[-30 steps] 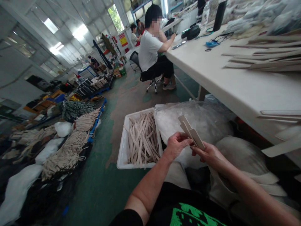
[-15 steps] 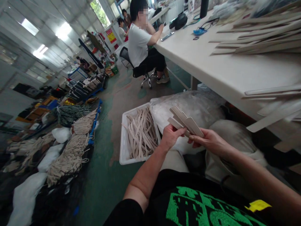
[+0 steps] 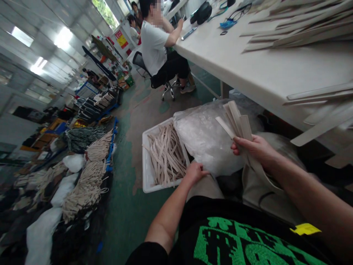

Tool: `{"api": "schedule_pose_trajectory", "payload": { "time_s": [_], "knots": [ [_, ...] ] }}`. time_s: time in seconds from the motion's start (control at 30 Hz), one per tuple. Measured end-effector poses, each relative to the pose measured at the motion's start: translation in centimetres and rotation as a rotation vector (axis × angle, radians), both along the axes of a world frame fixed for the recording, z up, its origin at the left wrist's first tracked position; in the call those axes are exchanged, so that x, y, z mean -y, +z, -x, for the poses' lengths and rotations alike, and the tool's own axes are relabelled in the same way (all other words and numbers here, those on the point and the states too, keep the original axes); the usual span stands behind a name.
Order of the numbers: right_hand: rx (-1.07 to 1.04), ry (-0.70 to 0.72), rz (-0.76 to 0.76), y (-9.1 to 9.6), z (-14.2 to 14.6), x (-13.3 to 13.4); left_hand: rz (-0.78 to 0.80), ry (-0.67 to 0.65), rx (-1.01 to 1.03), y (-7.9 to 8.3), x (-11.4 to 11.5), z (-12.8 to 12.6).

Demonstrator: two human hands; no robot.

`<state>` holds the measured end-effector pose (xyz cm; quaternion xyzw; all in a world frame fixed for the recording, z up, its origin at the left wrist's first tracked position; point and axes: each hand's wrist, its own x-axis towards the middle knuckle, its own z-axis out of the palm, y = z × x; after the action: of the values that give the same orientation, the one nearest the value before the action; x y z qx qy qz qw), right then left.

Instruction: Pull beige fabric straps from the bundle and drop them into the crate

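My right hand (image 3: 255,148) is closed round a small fan of flat beige strips (image 3: 236,120), held up in front of a clear plastic bag (image 3: 205,139). My left hand (image 3: 194,172) has come off the strips and hangs lower, near my knee and the right edge of a white crate (image 3: 145,162) filled with loose beige strips (image 3: 167,155). Its fingers are loosely curled with nothing visible in them.
A long white table (image 3: 248,70) on the right carries rows of beige strips (image 3: 292,25), glasses and dark objects. A seated person in a white shirt (image 3: 154,46) works at its far end. Piles of cord bundles (image 3: 88,176) and white bags line the green floor at left.
My left hand let go of the strips and dropped toward the crate. My right hand lifted the strips up and to the right.
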<state>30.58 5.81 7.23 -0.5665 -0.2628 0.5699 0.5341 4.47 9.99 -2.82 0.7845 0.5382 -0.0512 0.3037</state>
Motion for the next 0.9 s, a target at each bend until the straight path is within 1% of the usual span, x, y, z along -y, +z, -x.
{"api": "schedule_pose_trajectory", "payload": {
  "time_s": [0.03, 0.1, 0.2, 0.33, 0.4, 0.47, 0.57, 0.67, 0.8, 0.9],
  "knots": [
    [0.007, 0.006, 0.002, -0.1, 0.1, -0.1, -0.017, 0.016, 0.004, -0.6, 0.5, 0.1],
    [0.017, 0.016, 0.009, -0.3, 0.3, -0.1, -0.056, 0.061, 0.024, -1.1, 1.3, 0.4],
    [0.02, 0.023, 0.02, -0.5, 0.3, -0.2, -0.067, 0.102, 0.054, -0.6, 1.5, 1.5],
    [0.004, 0.007, 0.036, -0.7, 0.2, -0.4, -0.085, 0.194, 0.079, 0.1, 0.5, 3.5],
    [-0.002, 0.005, 0.044, -0.8, 0.2, -0.4, -0.087, 0.225, 0.07, 0.0, -0.3, 4.2],
    [-0.003, 0.013, 0.048, -0.8, 0.3, -0.5, -0.079, 0.225, 0.051, -0.4, -0.7, 4.3],
    [-0.003, 0.026, 0.047, -0.8, 0.4, -0.5, -0.053, 0.171, 0.034, -1.5, -0.6, 3.2],
    [-0.003, 0.034, 0.047, -0.9, 0.3, -0.5, -0.043, 0.128, 0.019, -2.9, -0.1, 1.1],
    [-0.001, 0.047, 0.041, -0.8, 0.3, -0.5, -0.081, 0.175, -0.007, -4.3, -0.2, -1.2],
    [0.0, 0.054, 0.04, -0.8, 0.3, -0.5, -0.073, 0.196, 0.012, -4.4, -0.7, -1.3]
  ]
}}
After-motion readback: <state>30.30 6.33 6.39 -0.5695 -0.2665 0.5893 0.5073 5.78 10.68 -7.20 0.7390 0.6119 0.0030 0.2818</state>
